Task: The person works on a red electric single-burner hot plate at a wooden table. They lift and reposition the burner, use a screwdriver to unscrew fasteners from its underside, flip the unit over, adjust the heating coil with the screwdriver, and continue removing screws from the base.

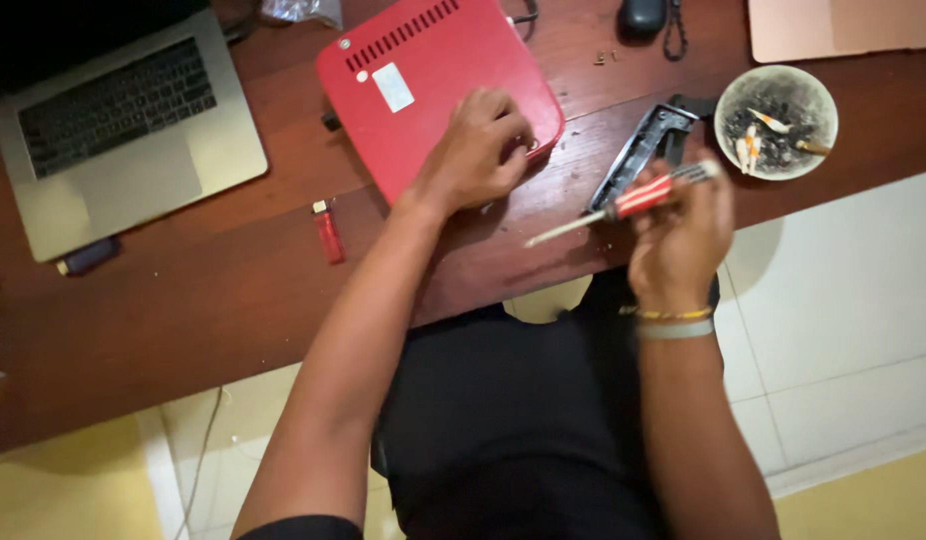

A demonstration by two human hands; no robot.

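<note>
A red laptop (423, 80) lies upside down on the dark wooden desk (183, 310), its vented underside facing up. My left hand (478, 150) rests on its near right corner, fingers curled and pinching at a spot on the case. Whether anything is between the fingertips is hidden. My right hand (683, 230) is raised over the desk's front edge and grips a screwdriver (623, 203) with a red and white handle, its shaft pointing left and down. A dark detached part (645, 150) lies just behind the screwdriver.
An open grey laptop (123, 130) sits at the far left. A red lighter (328, 230) and a small dark stick (88, 256) lie in front of it. A round ashtray (775, 122) with several butts stands right. A black mouse (641, 17) and loose screws (605, 57) lie behind.
</note>
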